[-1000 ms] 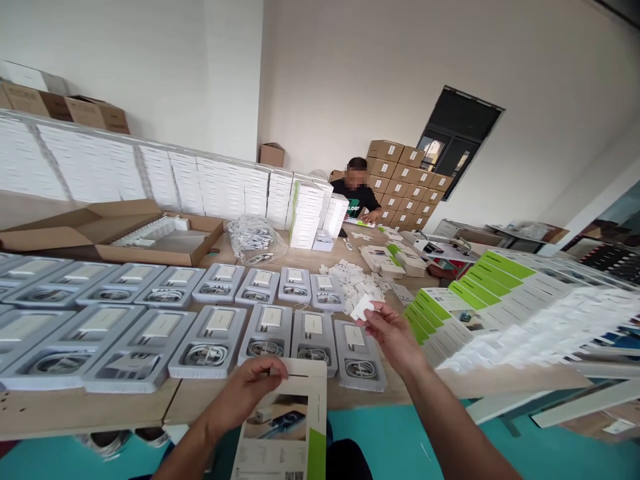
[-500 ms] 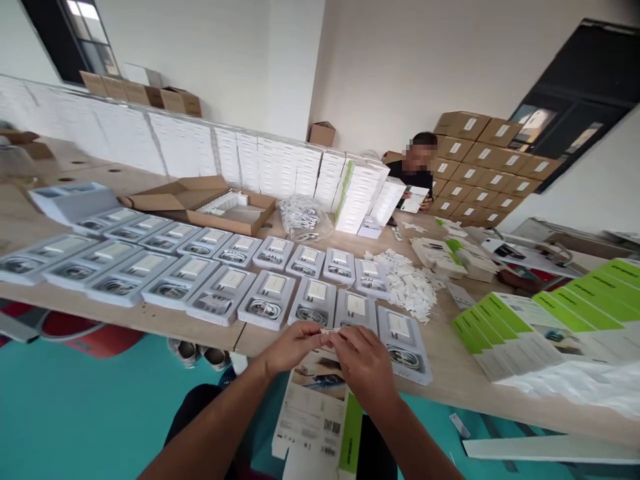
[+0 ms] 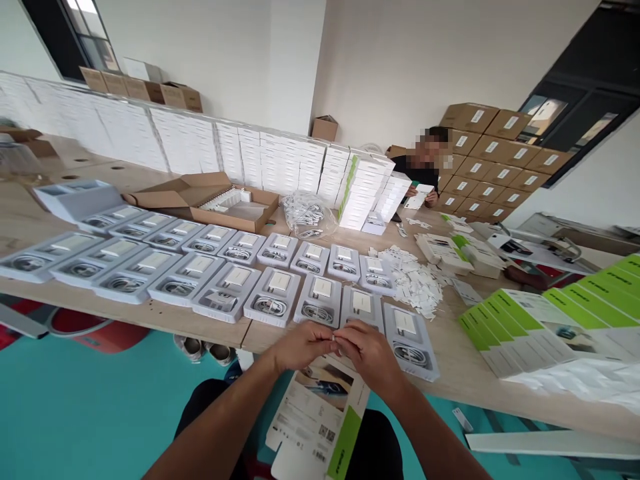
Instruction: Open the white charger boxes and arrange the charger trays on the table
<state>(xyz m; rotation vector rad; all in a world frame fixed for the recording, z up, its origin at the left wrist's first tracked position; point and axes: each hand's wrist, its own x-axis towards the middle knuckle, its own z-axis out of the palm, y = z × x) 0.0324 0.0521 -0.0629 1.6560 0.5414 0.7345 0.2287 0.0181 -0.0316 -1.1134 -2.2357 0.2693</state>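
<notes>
My left hand (image 3: 301, 345) and my right hand (image 3: 369, 355) meet at the table's front edge, thumbs and fingers pinched together. Between the fingertips shows a sliver of a small white piece (image 3: 335, 337); the rest of it is covered, so its kind is unclear. Just below the hands, a printed white and green box (image 3: 320, 417) lies tilted over my lap, its lower end flap unfolded. Beyond my fingers sit white trays, the nearest tray (image 3: 411, 343) holding a white charger block and a coiled cable.
Two rows of filled trays run left along the table (image 3: 445, 373). Loose white slips (image 3: 417, 283) form a pile right of centre. Green and white boxes (image 3: 515, 327) stand at right. Behind are an open carton (image 3: 260, 207), a cable bag (image 3: 307, 217), stacked white boxes (image 3: 367, 190) and a seated person (image 3: 417, 170).
The white strip that showed between my fingertips is now mostly covered as the hands have drawn closer. The box on my lap has tilted, its top shifting right. The view has shifted slightly.
</notes>
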